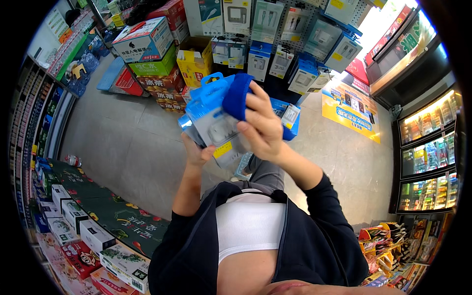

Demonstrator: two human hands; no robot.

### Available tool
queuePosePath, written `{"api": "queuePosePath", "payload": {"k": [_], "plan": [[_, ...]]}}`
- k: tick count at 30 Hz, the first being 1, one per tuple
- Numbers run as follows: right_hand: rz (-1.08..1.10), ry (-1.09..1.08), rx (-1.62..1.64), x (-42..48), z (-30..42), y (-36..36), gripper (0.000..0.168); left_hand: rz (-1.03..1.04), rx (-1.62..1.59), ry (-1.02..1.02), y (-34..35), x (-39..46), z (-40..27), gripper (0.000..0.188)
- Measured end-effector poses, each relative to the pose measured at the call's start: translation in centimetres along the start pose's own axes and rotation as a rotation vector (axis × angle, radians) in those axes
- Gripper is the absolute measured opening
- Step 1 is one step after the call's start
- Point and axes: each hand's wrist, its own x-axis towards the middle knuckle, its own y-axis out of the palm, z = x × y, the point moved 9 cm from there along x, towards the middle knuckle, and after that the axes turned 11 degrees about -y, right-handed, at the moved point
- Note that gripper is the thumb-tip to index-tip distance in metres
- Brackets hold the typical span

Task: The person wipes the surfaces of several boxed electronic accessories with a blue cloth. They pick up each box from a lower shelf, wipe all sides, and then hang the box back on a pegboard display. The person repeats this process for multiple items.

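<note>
My left hand (197,150) grips a small stack of blue-and-white hanging packages (221,129) from below and the left. The front one has a clear window with a white plug-like accessory behind it and a yellow sticker. A folded dark blue cloth (238,96) is in my right hand (263,123), with its fingers wrapped over one edge. The cloth lies against the upper right of the front package. Blue hang tabs stick up at the top of the stack. How many packages are in the stack I cannot tell.
Ahead, a pegboard rack (284,25) carries packaged cables and chargers. An open blue box (291,127) stands low behind my right hand. Stacked drink cartons (158,70) and an open yellow carton (193,61) are left of the rack. Lit drink coolers (427,151) line the right; boxed goods (97,236) the lower left.
</note>
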Motion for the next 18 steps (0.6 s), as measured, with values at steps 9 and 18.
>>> {"api": "queuePosePath", "payload": {"k": [9, 18], "plan": [[0.08, 0.141, -0.007, -5.7, -3.0, 2.0, 0.02, -0.11, -0.403, -0.306, -1.0, 1.2, 3.7, 0.07], [0.444, -0.062, -0.218, 1.4, -2.3, 3.8, 0.034, -0.175, -0.402, -0.4, 0.3, 2.2, 4.9, 0.053]]}}
